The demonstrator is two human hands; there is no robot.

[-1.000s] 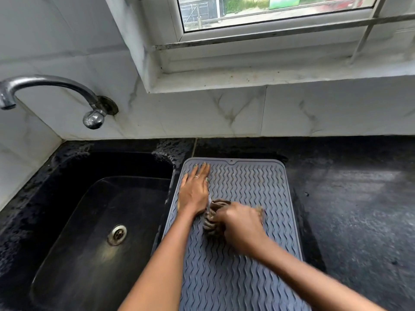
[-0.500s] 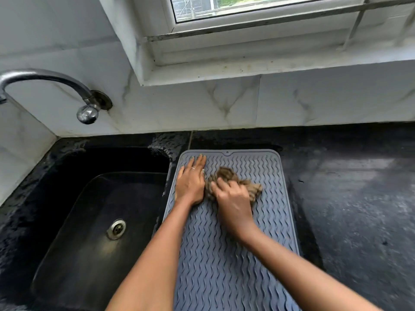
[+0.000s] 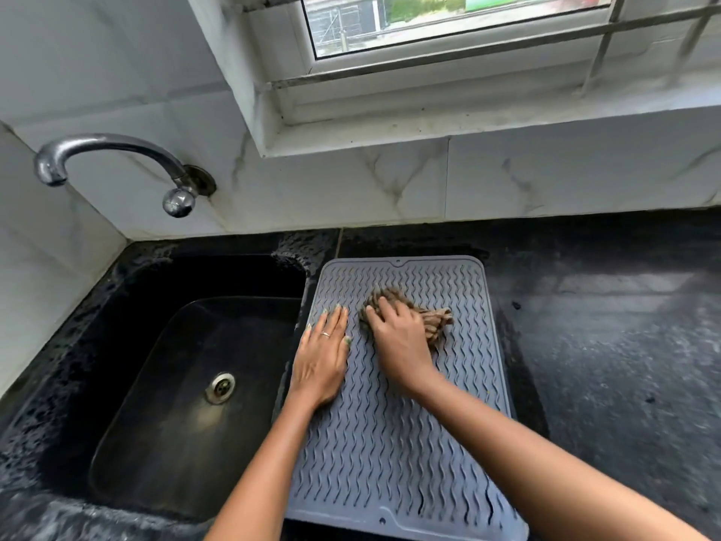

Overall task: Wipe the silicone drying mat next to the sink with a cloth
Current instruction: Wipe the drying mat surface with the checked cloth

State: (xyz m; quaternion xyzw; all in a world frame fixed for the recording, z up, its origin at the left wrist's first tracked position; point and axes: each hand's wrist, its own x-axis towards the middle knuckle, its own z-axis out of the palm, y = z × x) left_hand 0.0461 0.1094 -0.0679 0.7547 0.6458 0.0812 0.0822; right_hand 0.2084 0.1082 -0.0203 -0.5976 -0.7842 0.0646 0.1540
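Silicone drying mat (image 3: 394, 454), grey and ribbed with wavy ridges, is lying flat on the black countertop (image 3: 608, 345) just to the right of the sink (image 3: 164, 384), its left edge running along the sink's rim and its far edge stopping short of the marble backsplash (image 3: 351, 189). On the far half of the mat a brown, bunched cloth (image 3: 433, 322) is sitting, and the right hand (image 3: 398, 337) is pressing down on top of it: the fingers (image 3: 384, 308) are curling over the cloth's far-left part, gripping it against the ridges, while a twisted tail of the cloth is sticking out to the right of the hand, past the knuckles. The left hand (image 3: 324, 357) is resting palm-down on the mat's left strip, just beside the right hand and not touching the cloth; its fingers are lying straight and close together, pointing away toward the far edge, holding nothing, with a thin ring (image 3: 325, 334) showing on one of them. Both forearms are reaching in from the near edge across the mat. Inside the sink a round metal drain (image 3: 221, 387) is showing, and a curved metal tap (image 3: 113, 158) is projecting from the wall above the sink's far left corner. Beyond the backsplash a white window sill (image 3: 487, 123) is running under a window.
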